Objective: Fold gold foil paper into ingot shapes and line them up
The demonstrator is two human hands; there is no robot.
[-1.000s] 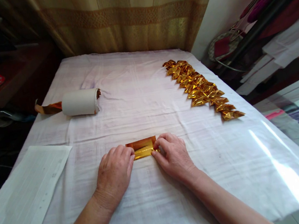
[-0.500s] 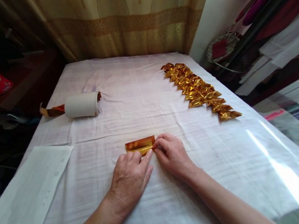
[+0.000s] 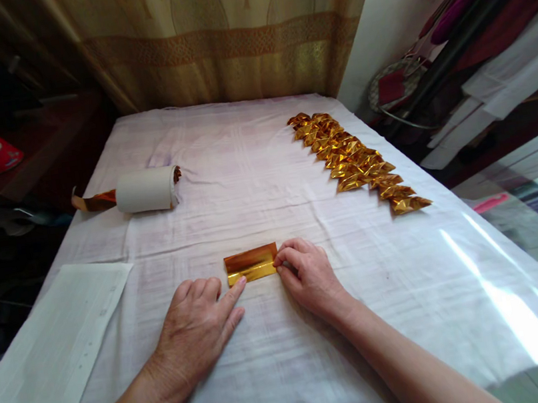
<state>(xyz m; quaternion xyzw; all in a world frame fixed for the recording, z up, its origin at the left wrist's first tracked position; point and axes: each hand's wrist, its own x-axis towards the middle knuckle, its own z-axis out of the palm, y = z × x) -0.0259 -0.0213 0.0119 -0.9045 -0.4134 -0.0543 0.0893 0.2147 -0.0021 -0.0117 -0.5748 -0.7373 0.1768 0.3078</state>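
A strip of gold foil paper (image 3: 251, 263) lies in front of me, with a lengthwise crease along its near part. My right hand (image 3: 309, 276) pinches the strip's right end between thumb and fingers. My left hand (image 3: 196, 323) rests to the left of it and holds nothing. Its index finger is stretched out, the tip touching the near edge of the foil, and the thumb is apart below. Folded gold foil pieces (image 3: 345, 153) stand in overlapping rows at the back right.
A white cloth (image 3: 223, 168) covers the table. A grey-white roll (image 3: 143, 191) with gold foil sticking out of its left end lies at the back left. Nearer is a pale paper sheet (image 3: 62, 340). A curtain (image 3: 223, 33) hangs behind; clothes (image 3: 522, 69) hang at the right.
My left hand has slid left along the near edge of the foil, uncovering more of the strip. My right hand keeps its pinch on the right end.
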